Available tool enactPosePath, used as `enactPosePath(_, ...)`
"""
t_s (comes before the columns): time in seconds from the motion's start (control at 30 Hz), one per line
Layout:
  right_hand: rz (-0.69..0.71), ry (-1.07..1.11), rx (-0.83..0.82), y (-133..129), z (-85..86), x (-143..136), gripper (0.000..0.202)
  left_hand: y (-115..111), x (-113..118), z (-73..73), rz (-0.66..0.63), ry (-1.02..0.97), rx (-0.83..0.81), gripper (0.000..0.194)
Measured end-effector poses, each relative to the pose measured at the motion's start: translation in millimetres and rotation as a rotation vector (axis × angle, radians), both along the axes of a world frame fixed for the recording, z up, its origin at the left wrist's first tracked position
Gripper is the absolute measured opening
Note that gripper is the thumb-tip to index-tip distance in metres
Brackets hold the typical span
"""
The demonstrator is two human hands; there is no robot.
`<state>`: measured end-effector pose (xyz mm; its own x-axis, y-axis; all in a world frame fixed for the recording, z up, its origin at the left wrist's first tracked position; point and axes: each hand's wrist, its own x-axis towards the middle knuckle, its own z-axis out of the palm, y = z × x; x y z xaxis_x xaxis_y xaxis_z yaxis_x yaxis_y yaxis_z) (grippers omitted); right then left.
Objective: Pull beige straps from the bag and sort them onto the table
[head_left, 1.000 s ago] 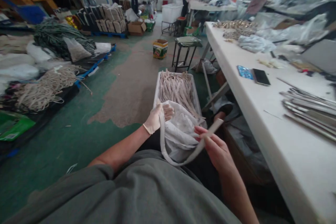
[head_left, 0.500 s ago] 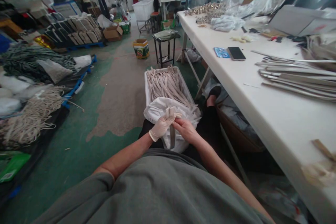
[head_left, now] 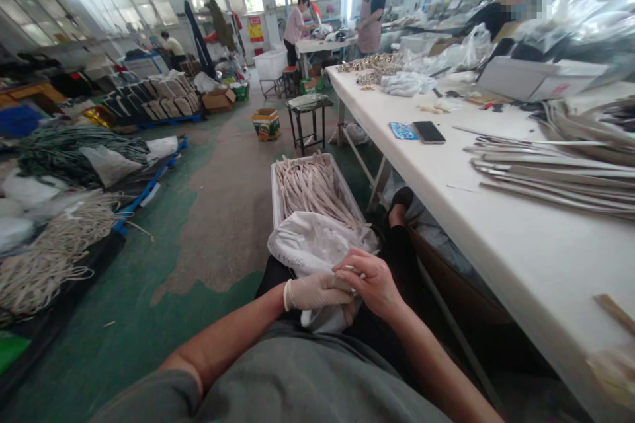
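Observation:
My left hand point(head_left: 317, 291), in a pale glove, is closed over my lap at the near edge of a white plastic bag point(head_left: 310, 241). Bare and also closed, my right hand point(head_left: 370, 279) meets it from the right. A short piece of light strap point(head_left: 353, 270) shows between the fingers of my right hand; what the left fingers hold is hidden. Just beyond the bag, a white crate point(head_left: 274, 195) on the floor holds many beige strips point(head_left: 315, 186).
At right a long white table point(head_left: 421, 192) bears grey straps point(head_left: 550, 168), a phone point(head_left: 429, 132) and plastic bags. A black stool point(head_left: 308, 120) stands beyond the crate. Cord bundles point(head_left: 59, 244) lie at left. Several people are farther back.
The view has tilted up, showing more of the room. My hands have come nearer my body and turned, and the strap that hung below them is now mostly hidden.

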<state>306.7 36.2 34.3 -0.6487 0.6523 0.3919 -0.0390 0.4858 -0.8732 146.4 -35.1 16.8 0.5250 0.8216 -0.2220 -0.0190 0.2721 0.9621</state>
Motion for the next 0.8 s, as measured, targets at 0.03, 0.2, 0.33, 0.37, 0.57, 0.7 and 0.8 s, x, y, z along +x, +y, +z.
enactPosePath(0.03, -0.03, 0.022, 0.003, 4, 3.4, 1, 0.02, -1, -1, 0.4, -0.077, 0.018, 0.009, 0.053)
enactPosePath(0.2, -0.22, 0.08, 0.031, 32, 15.4, 7, 0.025, -17, -3, -22.1, -0.182, 0.138, -0.13, 0.059)
enactPosePath(0.33, -0.288, 0.095, -0.254, 49, 2.1, 9, 0.048, -27, -7, -42.2, 0.022, 0.042, -0.324, 0.06)
enactPosePath(0.37, -0.268, 0.133, -0.361, 52, -3.4, 10, 0.058, -27, -10, -43.8, 0.089, 0.023, -0.319, 0.061)
enactPosePath(0.57, -0.107, -0.039, -0.458, 40, -27.6, 2, 0.046, -17, -25, -38.2, 0.207, -0.007, -0.253, 0.061)
enactPosePath(0.7, -0.081, -0.117, -0.503, 22, -35.3, -13, 0.033, -16, -24, -38.4, 0.181, 0.007, -0.264, 0.06)
enactPosePath(0.8, -0.104, -0.039, -0.55, 21, -38.4, -15, 0.036, -18, -24, -41.9, 0.147, 0.027, -0.257, 0.059)
